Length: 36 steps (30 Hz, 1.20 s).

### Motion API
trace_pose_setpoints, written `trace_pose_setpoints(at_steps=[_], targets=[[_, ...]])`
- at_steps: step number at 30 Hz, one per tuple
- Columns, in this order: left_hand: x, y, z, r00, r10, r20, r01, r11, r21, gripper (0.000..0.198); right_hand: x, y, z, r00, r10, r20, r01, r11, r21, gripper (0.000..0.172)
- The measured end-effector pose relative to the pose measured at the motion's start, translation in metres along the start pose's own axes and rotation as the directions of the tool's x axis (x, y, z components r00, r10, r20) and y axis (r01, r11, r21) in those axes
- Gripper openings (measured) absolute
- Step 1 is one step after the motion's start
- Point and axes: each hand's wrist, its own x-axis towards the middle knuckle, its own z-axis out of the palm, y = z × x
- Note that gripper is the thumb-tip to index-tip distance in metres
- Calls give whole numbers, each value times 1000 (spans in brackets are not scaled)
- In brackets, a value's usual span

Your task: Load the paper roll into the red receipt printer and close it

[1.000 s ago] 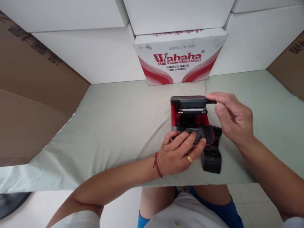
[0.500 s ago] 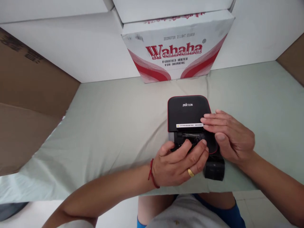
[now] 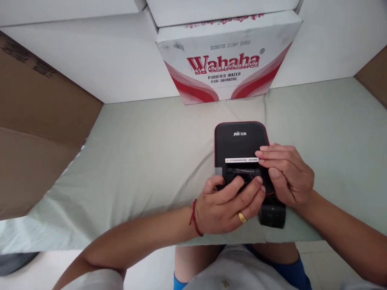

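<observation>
A black receipt printer [image 3: 242, 143] with a thin red rim lies on the cloth-covered table, its FEIE logo facing up. A white warning strip [image 3: 242, 160] runs across its lid, above a dark slot with something shiny and clear in it. My left hand [image 3: 232, 205], with a ring and a red string bracelet, grips the printer's near side, fingertips bent at the slot. At the right edge, my right hand [image 3: 288, 173] holds the printer with fingers on top and thumb lower down. A glossy black piece [image 3: 272, 215] sticks out below the printer; its kind is unclear.
A Wahaha water carton [image 3: 226, 60] stands behind the printer, against white boxes [image 3: 75, 60]. Brown cardboard [image 3: 39, 121] borders the left side, and more shows at the far right. The green tablecloth [image 3: 136, 161] has creases; its near edge is just before my lap.
My right hand has drawn in leftward, its fingers more bent around the printer's edge. The left hand has barely moved and stays at the slot.
</observation>
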Motion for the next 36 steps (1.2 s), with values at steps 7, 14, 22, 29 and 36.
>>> trace_pose_setpoints(at_steps=[7, 14, 22, 29, 36], targets=[[7, -8, -9, 938, -317, -137, 236, 879, -414, 48, -3, -8, -5, 987, -156, 31, 158, 986, -52, 36], [-26, -73, 25, 688, -673, 271, 596, 310, -741, 71, 3, -12, -5, 979, -203, -9, 203, 979, -1, 27], [-14, -65, 38, 721, -547, 426, 364, -224, -904, 120, 0, -12, -6, 983, -186, 5, 185, 982, 39, 23], [-16, -69, 38, 709, -510, 487, 346, -350, -871, 113, 4, -15, -14, 978, -206, 11, 206, 978, -19, 20], [-19, -66, 45, 677, -553, 485, 335, -355, -873, 118, 5, -17, -17, 984, -174, 37, 174, 985, -9, 19]])
